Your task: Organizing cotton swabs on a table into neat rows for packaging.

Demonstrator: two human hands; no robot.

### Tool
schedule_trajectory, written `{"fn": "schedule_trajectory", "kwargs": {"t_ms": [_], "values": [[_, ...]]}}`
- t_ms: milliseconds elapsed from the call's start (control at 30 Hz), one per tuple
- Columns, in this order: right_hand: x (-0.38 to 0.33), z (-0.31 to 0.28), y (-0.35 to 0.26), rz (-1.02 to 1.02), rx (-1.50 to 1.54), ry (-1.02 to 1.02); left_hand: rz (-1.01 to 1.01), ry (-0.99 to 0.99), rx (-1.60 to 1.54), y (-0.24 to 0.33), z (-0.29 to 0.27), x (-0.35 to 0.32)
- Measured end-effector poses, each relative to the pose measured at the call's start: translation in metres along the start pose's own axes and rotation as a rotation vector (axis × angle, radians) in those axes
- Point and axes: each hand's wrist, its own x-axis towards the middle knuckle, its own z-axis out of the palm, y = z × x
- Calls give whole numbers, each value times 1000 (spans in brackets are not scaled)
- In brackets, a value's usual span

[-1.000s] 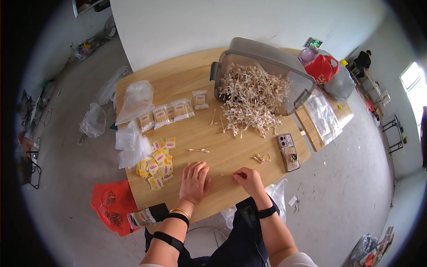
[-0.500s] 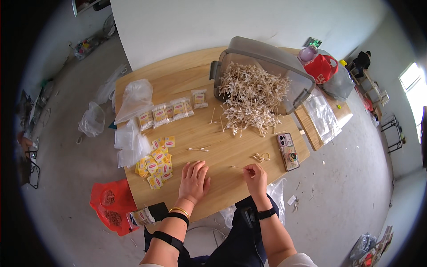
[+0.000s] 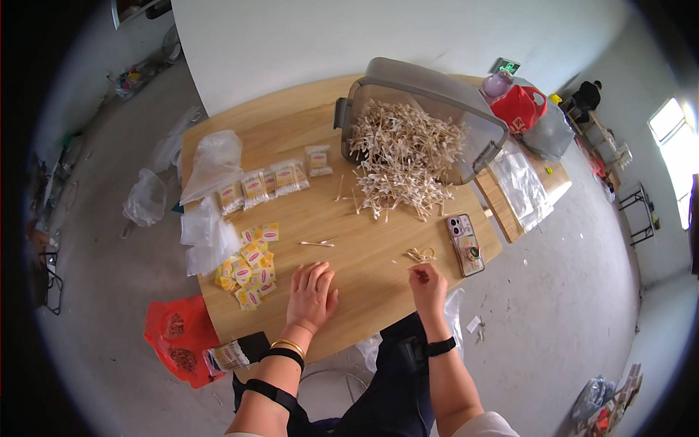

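Note:
My left hand (image 3: 311, 297) lies palm down near the table's front edge, fingers stretched out and holding nothing. Just beyond its fingertips are a few loose cotton swabs (image 3: 317, 244). The fingers of my right hand (image 3: 428, 288) are pinched around a cotton swab (image 3: 394, 261); its white tip shows to the left, while its stick is faint. Right beyond this hand sit tan rubber bands (image 3: 421, 255). A large heap of cotton swabs (image 3: 408, 146) spills from a grey translucent bin (image 3: 466, 124) tipped on its side.
Filled swab packs (image 3: 255, 188) line the table's left half, above clear plastic bags (image 3: 207, 229) and yellow printed cards (image 3: 251, 273). A phone (image 3: 464, 244) lies at the right edge. A red bag (image 3: 175, 335) hangs low at left. Someone in dark clothes (image 3: 586, 98) is far right.
My right hand has shifted slightly right, toward the rubber bands, with the swab in its pinch. My left hand stays resting on the table. The whole view has shifted a little.

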Motion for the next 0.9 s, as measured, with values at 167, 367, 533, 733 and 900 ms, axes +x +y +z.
{"fn": "schedule_trajectory", "kwargs": {"t_ms": [167, 367, 533, 733, 900], "values": [[6, -16, 21, 35, -5, 14, 3, 23, 14, 2, 0, 0], [4, -16, 21, 25, -102, -21, 4, 16, 29, 1, 0, 0], [4, -11, 23, 161, 133, -94, 5, 11, 29, -1, 1, 1], [5, 30, -20, -185, -15, -202, 11, -14, 12, 1, -2, 1], [3, 95, -59, -328, -58, -259, 9, 35, 22, -3, 0, -6]]}}
